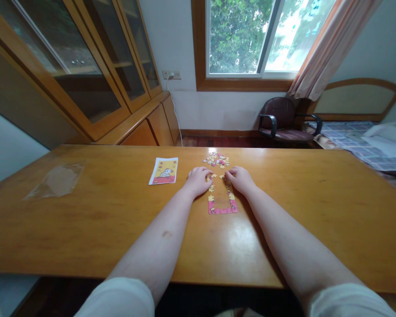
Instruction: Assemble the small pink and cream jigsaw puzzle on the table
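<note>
A partly built jigsaw border (222, 207), pink and yellow, lies on the wooden table (95, 220) between my forearms. My left hand (198, 180) rests at the border's upper left corner, fingers curled and pinched on a small yellow piece. At the upper right corner my right hand (239, 178) has its fingers bent down onto the top pieces; what it grips is hidden. A heap of loose puzzle pieces (217, 160) sits just beyond both hands. A printed reference picture (164, 171) lies to the left of my left hand.
A clear plastic bag (56, 180) lies flat at the table's far left. Glass-door wooden cabinets (86, 75) line the left wall. Beyond the table stand a dark armchair (284, 119) under the window and a bed (366, 141) at the right.
</note>
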Demonstrator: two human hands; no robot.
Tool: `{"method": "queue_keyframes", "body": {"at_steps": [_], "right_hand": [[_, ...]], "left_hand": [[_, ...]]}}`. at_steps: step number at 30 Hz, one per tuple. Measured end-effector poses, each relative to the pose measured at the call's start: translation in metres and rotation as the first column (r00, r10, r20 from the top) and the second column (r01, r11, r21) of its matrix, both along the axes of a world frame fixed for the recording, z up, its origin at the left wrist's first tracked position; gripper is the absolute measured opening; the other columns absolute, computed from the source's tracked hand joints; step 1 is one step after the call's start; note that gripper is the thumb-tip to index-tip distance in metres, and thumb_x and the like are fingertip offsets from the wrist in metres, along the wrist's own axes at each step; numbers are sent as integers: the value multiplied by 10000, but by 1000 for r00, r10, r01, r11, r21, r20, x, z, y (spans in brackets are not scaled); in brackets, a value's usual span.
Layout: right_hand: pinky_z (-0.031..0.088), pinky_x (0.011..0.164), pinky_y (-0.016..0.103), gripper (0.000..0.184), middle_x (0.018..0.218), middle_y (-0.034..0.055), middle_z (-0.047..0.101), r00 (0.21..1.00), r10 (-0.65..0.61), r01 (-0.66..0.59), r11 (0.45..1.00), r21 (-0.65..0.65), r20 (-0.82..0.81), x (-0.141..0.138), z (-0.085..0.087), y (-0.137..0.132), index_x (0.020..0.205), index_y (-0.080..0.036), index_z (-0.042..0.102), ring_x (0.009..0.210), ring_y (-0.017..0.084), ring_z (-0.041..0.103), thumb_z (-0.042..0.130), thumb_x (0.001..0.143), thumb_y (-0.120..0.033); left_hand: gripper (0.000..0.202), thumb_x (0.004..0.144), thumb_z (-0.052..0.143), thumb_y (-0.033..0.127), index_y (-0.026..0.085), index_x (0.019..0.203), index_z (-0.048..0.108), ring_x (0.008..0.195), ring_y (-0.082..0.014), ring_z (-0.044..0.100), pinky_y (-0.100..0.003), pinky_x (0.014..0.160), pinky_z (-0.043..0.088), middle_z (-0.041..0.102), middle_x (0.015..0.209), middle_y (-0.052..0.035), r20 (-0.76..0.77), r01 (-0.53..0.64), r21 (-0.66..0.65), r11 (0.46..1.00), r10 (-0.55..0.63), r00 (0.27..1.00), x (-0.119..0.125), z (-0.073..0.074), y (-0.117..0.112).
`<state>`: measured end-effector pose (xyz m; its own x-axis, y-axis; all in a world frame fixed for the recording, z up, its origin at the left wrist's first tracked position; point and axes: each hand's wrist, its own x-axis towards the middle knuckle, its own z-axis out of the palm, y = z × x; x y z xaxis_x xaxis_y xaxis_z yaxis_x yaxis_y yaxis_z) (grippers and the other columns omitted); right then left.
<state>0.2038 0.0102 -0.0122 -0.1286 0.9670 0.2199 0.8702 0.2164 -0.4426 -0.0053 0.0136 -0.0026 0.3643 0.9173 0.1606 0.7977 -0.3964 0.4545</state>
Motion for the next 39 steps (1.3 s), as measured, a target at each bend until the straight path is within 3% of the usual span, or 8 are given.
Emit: {"method": "queue_keyframes", "body": {"at_steps": [9,14,17,20,22,26,32,39], "right_hand": [[386,705,292,388,919,118,721,931,-353,345,934,87,95,36,22,-2,855,-176,738,862,221,628,404,947,-349],[372,629,306,390,945,157,729,860,-449,482,871,-96,242,59,34,-8,927,-168,749,809,244,650,405,933,-353],[388,634,296,319,1003,143,726,898,-346,393,908,-144,271,62,30,-8,978,-187,754,811,234,652,474,903,-320],[413,644,258,271,1077,91,711,964,-104,159,963,-218,245,62,22,-6,993,-222,760,768,179,646,526,857,-204],[419,615,228,282,1082,62,705,980,7,51,958,-283,199,62,19,-5,973,-228,766,688,134,633,535,831,-150],[424,577,224,272,1048,54,705,983,-10,72,938,-338,182,61,18,-4,965,-217,766,572,101,599,529,841,-175],[453,732,254,253,1057,102,700,953,-41,104,975,-195,302,50,20,-5,977,-200,755,886,204,648,533,862,-238],[463,795,251,215,1067,72,702,972,-16,62,980,-191,234,52,15,-3,920,-227,773,894,191,651,568,856,-238]], "left_hand": [[265,811,590,293,237,1032,726,1124,-300,538,-452,1005,406,664,1152,-82,-18,39,-20,999,-40,999,-2,0,1],[280,822,580,314,230,1045,727,1063,-297,567,-434,957,434,686,1086,-89,-77,39,-19,999,-40,996,-3,1,2],[281,820,582,312,231,1045,730,1060,-293,570,-421,953,437,691,1079,-89,-90,54,-14,998,-55,994,-4,2,3],[282,825,577,314,232,1048,730,1065,-287,570,-412,950,441,692,1084,-84,-103,64,-17,998,-65,992,-4,4,3],[282,830,571,315,231,1048,729,1057,-277,575,-403,945,445,694,1082,-75,-116,64,-15,998,-65,991,-4,5,3],[280,833,573,316,236,1052,727,1048,-255,578,-379,946,446,695,1083,-59,-139,59,-16,998,-61,988,-4,5,2],[283,836,570,323,240,1057,727,1051,-253,575,-379,951,446,693,1085,-58,-128,60,-17,998,-62,990,-4,4,3],[287,833,575,322,232,1060,726,1060,-263,569,-393,955,444,690,1085,-65,-114,59,-22,998,-61,992,-5,4,3]]}}
